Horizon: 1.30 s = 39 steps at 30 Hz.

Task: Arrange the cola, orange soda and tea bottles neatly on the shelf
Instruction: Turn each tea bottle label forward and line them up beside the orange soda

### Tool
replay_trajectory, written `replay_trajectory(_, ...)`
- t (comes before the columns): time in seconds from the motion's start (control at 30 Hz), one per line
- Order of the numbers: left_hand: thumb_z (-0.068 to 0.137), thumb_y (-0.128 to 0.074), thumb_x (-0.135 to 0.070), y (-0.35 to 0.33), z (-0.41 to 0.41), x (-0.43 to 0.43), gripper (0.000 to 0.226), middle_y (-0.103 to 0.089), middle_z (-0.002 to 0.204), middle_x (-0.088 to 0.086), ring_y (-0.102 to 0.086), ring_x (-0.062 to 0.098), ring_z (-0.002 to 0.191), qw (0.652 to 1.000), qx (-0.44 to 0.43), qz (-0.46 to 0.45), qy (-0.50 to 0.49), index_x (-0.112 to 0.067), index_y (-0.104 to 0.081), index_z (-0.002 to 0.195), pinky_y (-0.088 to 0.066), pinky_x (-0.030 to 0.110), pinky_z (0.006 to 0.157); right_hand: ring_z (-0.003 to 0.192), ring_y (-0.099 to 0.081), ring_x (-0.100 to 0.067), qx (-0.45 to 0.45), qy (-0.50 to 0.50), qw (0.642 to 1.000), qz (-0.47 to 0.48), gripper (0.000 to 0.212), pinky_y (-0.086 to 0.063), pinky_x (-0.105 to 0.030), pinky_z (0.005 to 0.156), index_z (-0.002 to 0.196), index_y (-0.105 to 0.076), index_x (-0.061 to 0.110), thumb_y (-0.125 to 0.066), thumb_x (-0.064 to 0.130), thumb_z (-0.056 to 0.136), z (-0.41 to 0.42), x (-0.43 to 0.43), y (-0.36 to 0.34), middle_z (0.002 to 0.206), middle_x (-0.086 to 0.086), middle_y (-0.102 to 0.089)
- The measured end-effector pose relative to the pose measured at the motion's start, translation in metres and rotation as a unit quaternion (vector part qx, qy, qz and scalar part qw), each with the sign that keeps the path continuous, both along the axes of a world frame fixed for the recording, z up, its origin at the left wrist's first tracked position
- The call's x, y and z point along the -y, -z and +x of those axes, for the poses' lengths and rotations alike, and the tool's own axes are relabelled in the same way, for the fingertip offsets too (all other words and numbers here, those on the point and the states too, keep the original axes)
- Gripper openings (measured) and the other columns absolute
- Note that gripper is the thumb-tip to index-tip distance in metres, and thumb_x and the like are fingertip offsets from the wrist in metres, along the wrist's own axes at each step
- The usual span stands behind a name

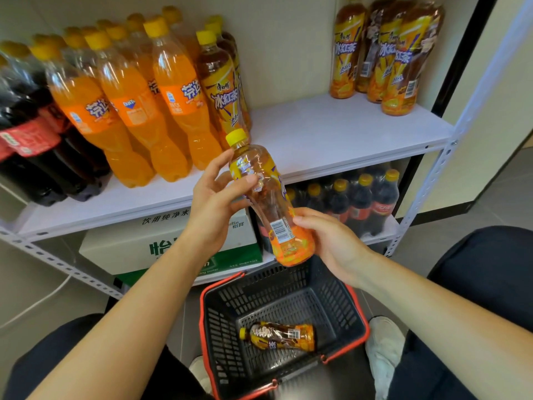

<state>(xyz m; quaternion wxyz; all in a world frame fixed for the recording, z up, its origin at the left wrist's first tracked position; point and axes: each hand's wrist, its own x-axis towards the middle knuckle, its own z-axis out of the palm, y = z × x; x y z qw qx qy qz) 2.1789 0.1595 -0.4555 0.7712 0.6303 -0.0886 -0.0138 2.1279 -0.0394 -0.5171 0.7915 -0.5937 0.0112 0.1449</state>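
— Listing near to far. Item one?
— Black slotted plastic basket [340,301] with a red rim, on the floor between the knees. It contains one clear plastic tea bottle with yellow cap and orange-yellow label [278,336], lying on its side, cap to the left.
— Item two?
— Second tea bottle [268,197], same label, held in the air above the basket and just in front of the shelf edge. The long axis is tilted, with the cap up and away toward the shelf and the base down toward the person's right.
— Hands?
— Left hand [213,203]: thumb and fingers curled round the upper body, below the cap. Right hand [326,235]: fingers wrapped about the base. Both grip it; neither is free.
— Item three?
— White shelf board [331,131]. From the left it carries dark cola bottles with red labels [31,140], orange soda bottles with yellow caps [135,111] and a row of tea bottles [222,90]. Bare board follows, then a separate tea cluster [389,59] at the far right.
— Relation for placing?
— The bare board lies ahead of and above the cap, just right of the tea row. The left hand is nearer that row. Judgement: the bottle needs standing upright before it is set down.
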Motion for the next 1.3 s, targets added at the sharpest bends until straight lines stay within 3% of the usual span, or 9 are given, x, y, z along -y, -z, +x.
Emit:
replay_trajectory(0.13,0.063,-0.089,-0.026,-0.002,-0.007,0.004,0.067,-0.071,0.118,0.004,-0.073,0.031,0.103,0.998,0.055,0.034,-0.015,-0.036,-0.065,0.125,-0.061,0.042,0.082,0.107,-0.072,-0.019,0.039,-0.040,0.994,-0.092,0.054,-0.052,-0.040,0.099,0.113,-0.072,0.021,-0.080,0.050,0.068,0.002,-0.002,-0.001,0.112,-0.003,-0.077)
replay_trajectory(0.2,0.061,-0.091,-0.022,-0.002,-0.012,0.008,0.066,-0.071,0.113,-0.004,-0.072,0.024,0.101,0.994,0.093,0.053,0.001,-0.040,-0.068,0.120,-0.060,0.036,0.080,0.105,-0.072,-0.014,0.085,-0.011,0.986,-0.142,0.057,-0.054,-0.037,0.096,0.114,-0.070,0.027,-0.084,0.053,0.065,0.002,-0.003,-0.001,0.111,0.003,-0.077)
replay_trajectory(0.37,0.067,-0.087,0.002,0.005,-0.022,0.015,0.074,-0.068,0.118,-0.015,-0.066,0.011,0.109,0.981,0.148,0.110,0.058,-0.012,-0.058,0.134,-0.060,0.030,0.081,0.111,-0.070,-0.013,0.227,0.078,0.953,-0.185,0.060,-0.056,-0.043,0.099,0.131,-0.058,0.026,-0.087,0.018,0.080,0.004,-0.005,0.004,0.118,0.005,-0.073)
replay_trajectory(0.53,0.078,-0.080,-0.017,-0.003,-0.024,0.009,0.051,-0.071,0.118,-0.012,-0.067,0.016,0.112,0.977,0.160,0.104,0.094,-0.019,-0.063,0.126,-0.055,0.033,0.094,0.110,-0.070,-0.014,0.237,0.106,0.943,-0.210,0.064,-0.055,-0.044,0.101,0.131,-0.058,0.020,-0.089,0.012,0.076,0.004,0.000,0.009,0.116,0.003,-0.073)
replay_trajectory(0.73,0.088,-0.071,-0.007,-0.010,-0.028,0.007,0.027,-0.076,0.103,-0.009,-0.069,0.002,0.097,0.979,0.166,0.101,0.068,-0.017,-0.072,0.112,-0.054,0.017,0.081,0.114,-0.067,-0.011,0.241,0.099,0.937,-0.234,0.069,-0.054,-0.039,0.103,0.132,-0.058,0.023,-0.091,0.009,0.072,0.006,0.002,0.014,0.119,0.007,-0.071)
replay_trajectory(0.97,0.089,-0.066,-0.014,-0.013,-0.028,0.007,0.014,-0.065,0.092,0.004,-0.063,0.012,0.091,0.973,0.148,0.153,0.090,-0.014,-0.077,0.098,-0.049,0.021,0.077,0.115,-0.064,-0.005,0.274,0.090,0.923,-0.254,0.076,-0.051,-0.017,0.094,0.120,-0.055,0.059,-0.090,0.011,0.072,0.004,0.001,0.007,0.117,0.021,-0.067)
replay_trajectory(1.17,0.092,-0.069,-0.025,-0.010,-0.030,0.005,0.024,-0.068,0.105,0.007,-0.064,0.016,0.101,0.962,0.202,0.162,0.087,-0.020,-0.076,0.114,-0.052,0.030,0.085,0.114,-0.066,-0.008,0.258,0.090,0.938,-0.211,0.071,-0.054,-0.020,0.094,0.126,-0.059,0.039,-0.090,0.005,0.072,0.008,0.002,0.011,0.117,0.014,-0.069)
replay_trajectory(1.23,0.091,-0.071,-0.022,-0.009,-0.029,0.004,0.031,-0.069,0.115,0.008,-0.064,0.021,0.112,0.961,0.217,0.142,0.098,-0.021,-0.074,0.122,-0.053,0.036,0.092,0.112,-0.067,-0.009,0.250,0.086,0.944,-0.195,0.068,-0.055,-0.022,0.094,0.128,-0.060,0.029,-0.090,0.006,0.072,0.009,0.003,0.010,0.116,0.011,-0.071)
replay_trajectory(1.3,0.090,-0.073,-0.016,-0.008,-0.027,0.004,0.033,-0.071,0.123,0.008,-0.064,0.028,0.119,0.956,0.240,0.140,0.089,-0.019,-0.074,0.123,-0.053,0.040,0.098,0.110,-0.069,-0.010,0.245,0.087,0.948,-0.185,0.066,-0.056,-0.024,0.093,0.125,-0.060,0.030,-0.091,0.008,0.071,0.010,0.004,0.007,0.114,0.010,-0.072)
